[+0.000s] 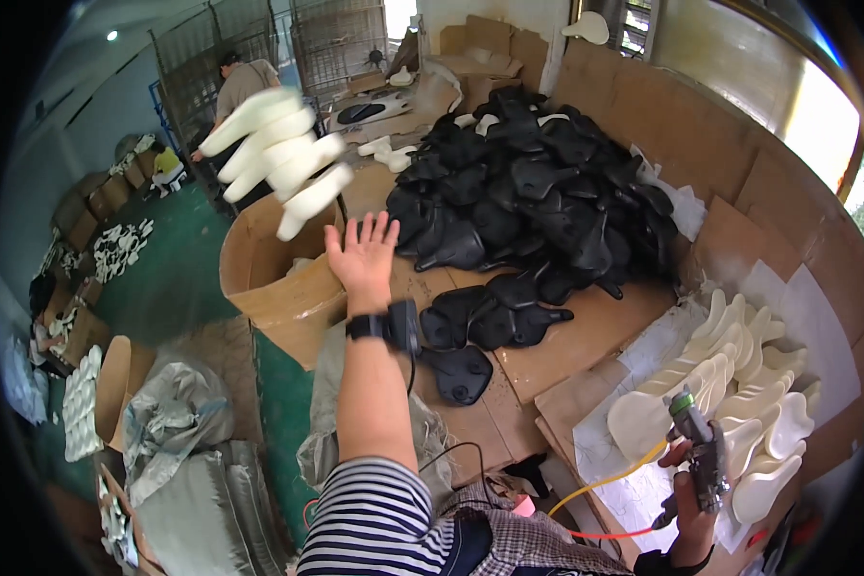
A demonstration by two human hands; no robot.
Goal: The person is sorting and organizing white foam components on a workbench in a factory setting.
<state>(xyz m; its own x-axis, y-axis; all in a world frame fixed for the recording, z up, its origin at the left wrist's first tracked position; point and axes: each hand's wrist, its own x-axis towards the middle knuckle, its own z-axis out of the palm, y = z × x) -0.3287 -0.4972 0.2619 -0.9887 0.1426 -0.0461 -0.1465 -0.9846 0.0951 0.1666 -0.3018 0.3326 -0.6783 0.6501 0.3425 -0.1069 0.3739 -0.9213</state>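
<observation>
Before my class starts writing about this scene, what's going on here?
A person's left hand is open, with blurred white pieces apparently in mid-air just beyond it, near a cardboard box. The right hand holds a spray gun beside stacked pale pieces. Black pieces lie heaped ahead. Another person is in the background.

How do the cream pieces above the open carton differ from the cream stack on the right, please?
The airborne pieces appear unsupported beyond the open left hand, while the cream stack rests on white sheeting. The airborne pieces look blurred; the cream stack looks sharper. The airborne pieces are far fewer than the cream stack's many. Both are pale and elongated.
</observation>
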